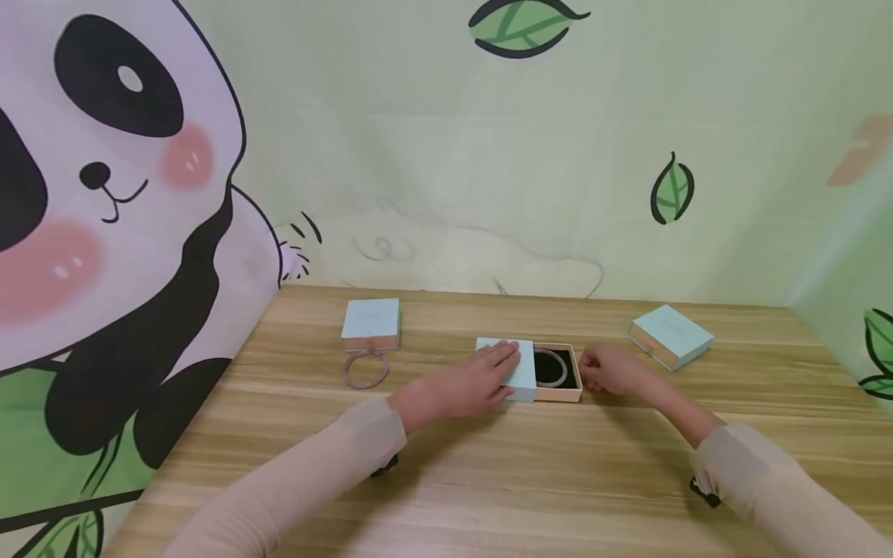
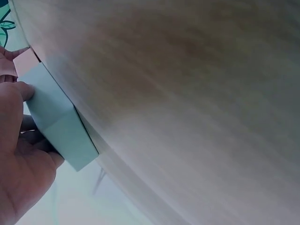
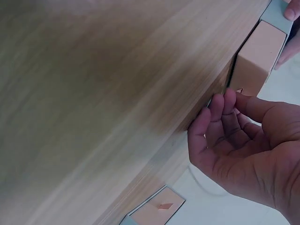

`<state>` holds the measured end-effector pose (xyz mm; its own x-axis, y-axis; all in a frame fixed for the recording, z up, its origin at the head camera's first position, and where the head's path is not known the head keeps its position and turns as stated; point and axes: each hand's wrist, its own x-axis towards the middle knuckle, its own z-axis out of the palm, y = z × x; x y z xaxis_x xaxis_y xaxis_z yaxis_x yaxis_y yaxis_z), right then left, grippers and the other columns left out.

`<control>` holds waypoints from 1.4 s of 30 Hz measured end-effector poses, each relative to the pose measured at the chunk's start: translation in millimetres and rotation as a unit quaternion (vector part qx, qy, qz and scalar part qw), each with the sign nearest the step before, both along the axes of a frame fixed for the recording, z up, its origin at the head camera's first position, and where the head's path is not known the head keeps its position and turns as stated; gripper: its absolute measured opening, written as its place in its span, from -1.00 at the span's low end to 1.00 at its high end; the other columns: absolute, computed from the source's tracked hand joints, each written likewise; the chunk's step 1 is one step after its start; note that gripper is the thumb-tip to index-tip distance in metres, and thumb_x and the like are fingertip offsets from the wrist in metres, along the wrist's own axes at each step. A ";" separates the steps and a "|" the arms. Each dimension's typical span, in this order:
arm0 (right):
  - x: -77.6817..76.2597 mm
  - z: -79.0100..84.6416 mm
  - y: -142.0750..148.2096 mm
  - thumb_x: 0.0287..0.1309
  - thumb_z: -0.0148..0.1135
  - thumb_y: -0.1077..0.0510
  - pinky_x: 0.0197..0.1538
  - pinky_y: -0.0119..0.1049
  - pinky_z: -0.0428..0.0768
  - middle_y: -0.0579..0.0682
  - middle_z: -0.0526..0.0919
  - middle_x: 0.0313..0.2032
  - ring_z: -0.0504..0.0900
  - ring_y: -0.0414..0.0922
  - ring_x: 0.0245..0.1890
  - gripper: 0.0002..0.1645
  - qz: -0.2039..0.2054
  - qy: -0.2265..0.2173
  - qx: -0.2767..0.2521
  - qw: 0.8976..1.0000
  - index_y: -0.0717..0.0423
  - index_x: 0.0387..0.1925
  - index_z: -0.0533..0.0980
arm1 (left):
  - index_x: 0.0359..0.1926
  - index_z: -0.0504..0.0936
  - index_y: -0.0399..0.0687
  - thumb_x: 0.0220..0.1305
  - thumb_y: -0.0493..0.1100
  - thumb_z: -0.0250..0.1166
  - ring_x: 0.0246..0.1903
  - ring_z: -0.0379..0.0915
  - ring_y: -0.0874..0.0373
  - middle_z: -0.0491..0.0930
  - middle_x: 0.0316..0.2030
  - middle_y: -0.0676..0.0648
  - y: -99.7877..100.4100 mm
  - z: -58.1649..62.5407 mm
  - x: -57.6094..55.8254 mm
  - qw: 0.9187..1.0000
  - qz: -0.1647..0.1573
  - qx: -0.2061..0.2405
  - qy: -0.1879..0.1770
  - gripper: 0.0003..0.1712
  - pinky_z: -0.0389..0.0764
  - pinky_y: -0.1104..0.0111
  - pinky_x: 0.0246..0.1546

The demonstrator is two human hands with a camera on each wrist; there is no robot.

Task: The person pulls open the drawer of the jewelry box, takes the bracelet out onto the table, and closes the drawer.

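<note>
A light-blue bangle box [image 1: 525,376] lies at the middle of the table with its drawer [image 1: 558,394] partly out to the right. Inside, a pale bangle [image 1: 563,367] rests on black lining, its left part hidden under the sleeve. My left hand [image 1: 470,384] holds the blue sleeve, fingers across the top and thumb at the near side. At the drawer's right end, my right hand [image 1: 614,370] pinches the small pull tab [image 3: 240,90] between thumb and fingers. The fingertips hide most of that tab.
A closed blue box [image 1: 372,322] stands at the back left, with a loose bangle [image 1: 366,370] in front of it. Another closed box [image 1: 671,335] sits at an angle on the right. Behind the wooden table [image 1: 530,473] hangs a panda-print backdrop [image 1: 418,155].
</note>
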<state>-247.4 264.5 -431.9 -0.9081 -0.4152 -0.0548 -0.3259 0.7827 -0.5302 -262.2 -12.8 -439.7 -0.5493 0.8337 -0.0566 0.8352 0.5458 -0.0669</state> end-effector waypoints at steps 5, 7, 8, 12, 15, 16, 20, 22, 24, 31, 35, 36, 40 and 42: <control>1.4 -0.6 7.1 0.32 0.10 0.36 -0.48 -0.38 0.51 -0.06 0.57 -0.57 0.49 -0.25 -0.57 -0.80 0.000 -0.005 0.011 1.000 0.22 -0.45 0.52 | 0.51 0.15 -0.27 0.61 0.06 -0.02 0.50 0.11 -0.05 0.09 0.54 -0.21 0.4 1.5 -2.6 0.998 0.017 0.027 -0.045 -0.32 0.22 0.21 0.48; 2.5 -0.6 8.9 0.32 0.10 0.36 -0.49 -0.39 0.52 -0.05 0.57 -0.57 0.51 -0.23 -0.58 -0.79 -0.006 -0.011 0.011 1.000 0.22 -0.46 0.51 | 0.50 0.16 -0.25 0.60 0.08 0.00 0.49 0.13 -0.04 0.09 0.55 -0.19 0.6 2.1 -3.1 0.998 0.023 0.031 -0.056 -0.32 0.24 0.23 0.46; 2.8 -0.7 9.9 0.33 0.09 0.37 -0.49 -0.39 0.53 -0.04 0.56 -0.57 0.51 -0.23 -0.58 -0.79 -0.009 -0.015 0.009 1.000 0.22 -0.46 0.51 | 0.49 0.17 -0.25 0.60 0.08 0.00 0.49 0.14 -0.04 0.09 0.54 -0.19 0.6 2.3 -3.4 0.997 0.024 0.033 -0.058 -0.32 0.24 0.23 0.46; 1.7 -1.1 10.8 0.35 0.10 0.36 -0.50 -0.41 0.52 -0.03 0.57 -0.56 0.51 -0.23 -0.58 -0.79 -0.014 -0.015 0.007 1.000 0.23 -0.44 0.50 | 0.50 0.17 -0.26 0.60 0.08 0.00 0.51 0.10 -0.04 0.09 0.55 -0.20 -0.2 3.8 -4.0 0.998 0.027 0.022 -0.048 -0.32 0.20 0.22 0.48; -0.1 -1.5 10.1 0.37 0.11 0.32 -0.50 -0.42 0.50 -0.05 0.57 -0.57 0.50 -0.25 -0.60 -0.79 -0.010 -0.001 0.015 1.000 0.20 -0.45 0.51 | 0.51 0.18 -0.27 0.60 0.07 0.01 0.52 0.07 -0.04 0.08 0.55 -0.20 -1.0 4.6 -3.7 0.999 0.032 0.015 -0.038 -0.31 0.17 0.21 0.49; -0.4 -1.8 9.5 0.37 0.11 0.31 -0.49 -0.42 0.50 -0.06 0.57 -0.57 0.49 -0.26 -0.59 -0.79 -0.011 0.000 0.016 1.000 0.19 -0.44 0.51 | 0.51 0.18 -0.27 0.60 0.07 0.01 0.52 0.07 -0.04 0.09 0.55 -0.20 -1.3 4.5 -3.5 0.999 0.033 0.013 -0.036 -0.31 0.17 0.20 0.49; 1.4 -2.1 8.1 0.40 0.12 0.27 -0.46 -0.35 0.46 -0.07 0.55 -0.56 0.46 -0.23 -0.57 -0.81 -0.030 0.025 0.038 0.999 0.22 -0.37 0.53 | 0.52 0.16 -0.27 0.61 0.09 -0.01 0.52 0.06 -0.04 0.07 0.56 -0.20 -1.4 2.7 -2.9 0.999 0.030 0.008 -0.041 -0.30 0.19 0.19 0.48; 3.3 1.0 4.8 0.40 0.12 0.26 -0.43 -0.28 0.50 -0.02 0.57 -0.50 0.49 -0.16 -0.51 -0.85 -0.047 0.049 0.047 0.997 0.27 -0.30 0.54 | 0.52 0.16 -0.26 0.61 0.09 -0.02 0.52 0.07 -0.05 0.07 0.56 -0.20 -0.8 1.3 -2.8 0.999 0.026 0.009 -0.042 -0.30 0.20 0.19 0.48; 4.8 6.3 -1.8 0.37 0.16 0.25 -0.34 -0.19 0.58 0.05 0.62 -0.39 0.57 -0.08 -0.40 -0.85 -0.051 0.084 0.058 0.994 0.29 -0.20 0.56 | 0.51 0.16 -0.27 0.61 0.09 -0.03 0.52 0.06 -0.06 0.07 0.56 -0.21 -0.3 0.6 -3.0 0.999 0.021 0.009 -0.038 -0.31 0.19 0.19 0.48; 4.3 22.0 -36.4 0.31 0.34 0.07 0.04 0.04 0.62 0.23 0.60 0.07 0.60 0.12 0.03 -0.48 0.041 0.086 0.093 0.991 0.32 0.16 0.53 | 0.49 0.19 -0.25 0.61 0.09 -0.02 0.50 0.12 -0.06 0.11 0.54 -0.21 -0.3 1.4 -2.6 0.999 0.019 0.013 -0.028 -0.33 0.24 0.17 0.46; -1.2 21.5 -51.0 0.26 0.41 0.03 0.15 0.07 0.57 0.28 0.54 0.13 0.57 0.15 0.09 -0.32 0.059 0.052 0.111 0.991 0.36 0.24 0.45 | 0.50 0.17 -0.24 0.61 0.10 -0.03 0.51 0.10 -0.06 0.09 0.55 -0.20 -1.8 1.5 -0.7 0.999 0.021 0.009 -0.036 -0.32 0.24 0.17 0.47; -2.5 22.2 -53.8 0.23 0.43 0.03 0.17 0.08 0.56 0.29 0.54 0.11 0.56 0.16 0.10 -0.31 0.059 0.048 0.115 0.990 0.37 0.24 0.45 | 0.50 0.17 -0.23 0.61 0.09 -0.02 0.51 0.11 -0.06 0.09 0.55 -0.20 -1.8 1.1 -0.8 0.999 0.020 0.012 -0.036 -0.33 0.24 0.17 0.46; -8.8 25.9 -60.8 0.14 0.49 0.09 0.13 0.06 0.57 0.31 0.56 0.03 0.56 0.17 0.02 -0.31 0.049 0.040 0.121 0.991 0.40 0.17 0.44 | 0.50 0.18 -0.23 0.61 0.08 -0.02 0.51 0.10 -0.07 0.10 0.55 -0.19 -0.4 2.6 -1.7 0.999 0.017 0.015 -0.032 -0.33 0.23 0.17 0.47; -8.7 28.6 -63.4 0.10 0.50 0.10 0.12 0.03 0.58 0.30 0.58 0.01 0.57 0.16 0.01 -0.32 0.033 0.035 0.124 0.991 0.40 0.14 0.45 | 0.50 0.19 -0.23 0.61 0.08 -0.01 0.51 0.09 -0.07 0.10 0.55 -0.20 0.5 4.1 -2.4 0.999 0.018 0.013 -0.031 -0.33 0.23 0.17 0.47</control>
